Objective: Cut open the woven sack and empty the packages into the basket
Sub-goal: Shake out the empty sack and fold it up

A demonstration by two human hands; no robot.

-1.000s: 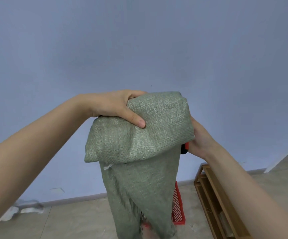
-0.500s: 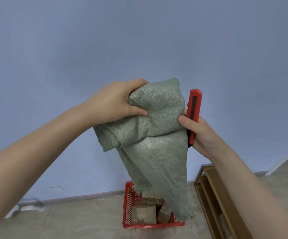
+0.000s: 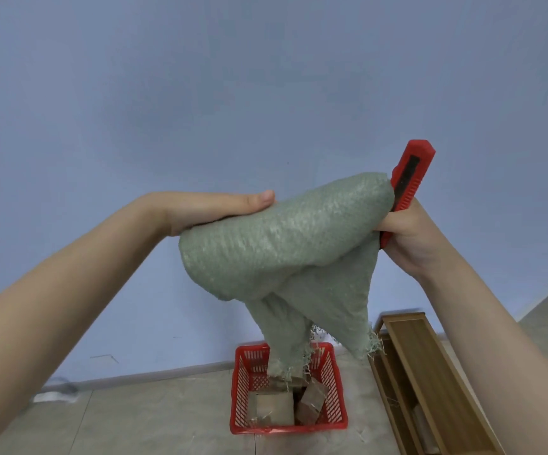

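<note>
the woven sack (image 3: 285, 244) is gripped at its closed end by the left hand (image 3: 210, 208) and, with the knife (image 3: 412, 172), the right hand (image 3: 407, 238), its cut mouth hung over the basket (image 3: 289, 430).

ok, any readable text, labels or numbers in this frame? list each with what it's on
None readable.
Woven sack: plain green weave, no print showing.
Red utility knife: no legible marking.
Packages in the red basket: brown wrapping, any labels too small and blurred to read.
</note>
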